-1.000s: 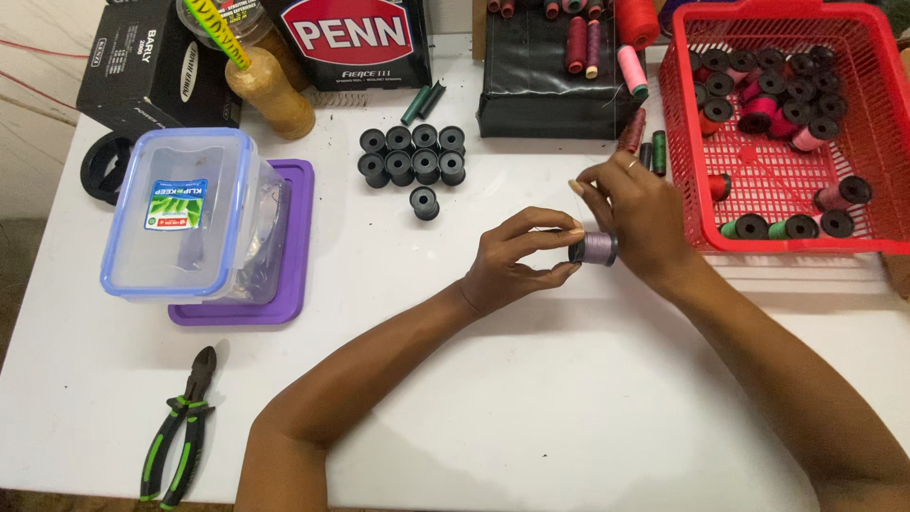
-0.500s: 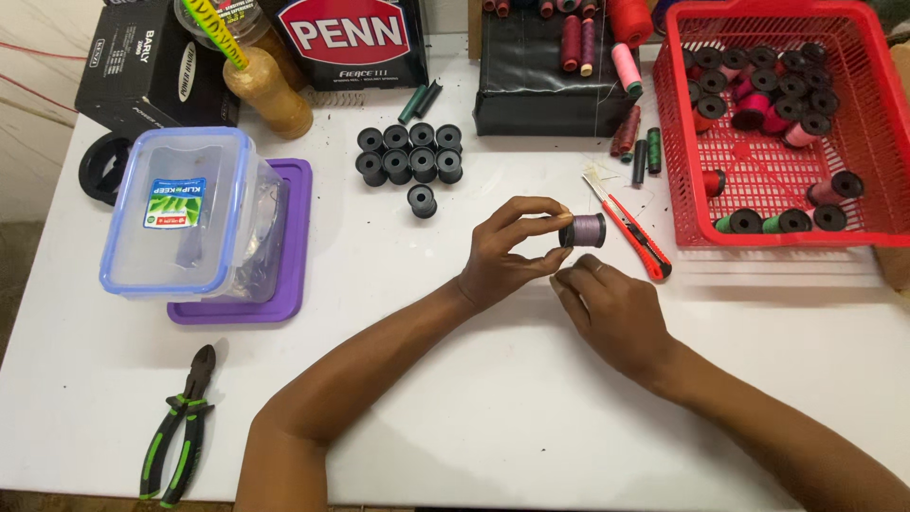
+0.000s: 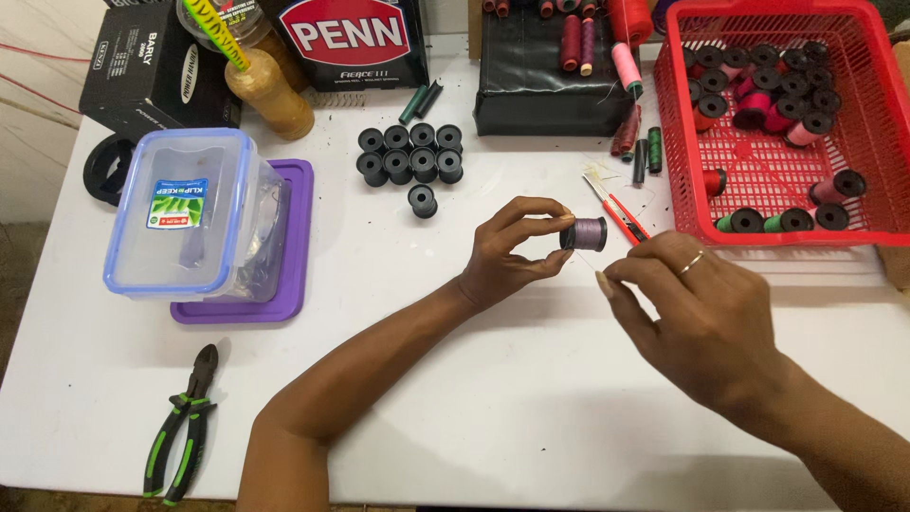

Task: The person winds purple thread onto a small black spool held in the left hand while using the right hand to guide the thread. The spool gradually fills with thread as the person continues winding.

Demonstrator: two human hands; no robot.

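My left hand (image 3: 512, 248) grips a small black spool wound with purple thread (image 3: 586, 233), held sideways just above the white table (image 3: 531, 408). My right hand (image 3: 697, 308) hovers to the right of and below the spool, thumb and forefinger pinched together as if on a thin strand; the strand itself is too fine to see. A ring sits on one finger. A red utility knife (image 3: 621, 216) lies just behind the right hand, partly hidden by it.
A red basket (image 3: 872, 142) with several spools stands at the back right. Empty black spools (image 3: 409, 156) cluster at the back centre. A clear box on a purple lid (image 3: 204, 223) is at left, green-handled pliers (image 3: 180, 427) at front left, a black case (image 3: 540, 81) with spools behind.
My right hand went from above the spool down under it, then swung out to the right with fingers pinched. My left hand and the spool stayed almost still.
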